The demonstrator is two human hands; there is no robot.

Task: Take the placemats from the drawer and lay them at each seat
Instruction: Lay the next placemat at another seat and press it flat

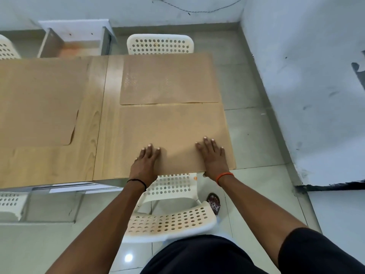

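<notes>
Near placemat (171,133): flat on table (59,163), at its near right corner. Left hand (147,161) and right hand (214,155): fingers straight, palms pressed on it. Far placemat (169,80): flat, just beyond.

Evenly lit, soft and slightly dim, with a cool grey cast. Bright round glare spot on the glossy floor (128,257) near the bottom edge. Faint soft shadow on the near mat (173,131) between the left hand (147,161) and right hand (212,157). Pale sheen across the far mat (169,80). Mild overall softness, fine detail smeared. Wide-angle bending of straight lines toward the edges, the table (98,119) edges splaying outward.
</notes>
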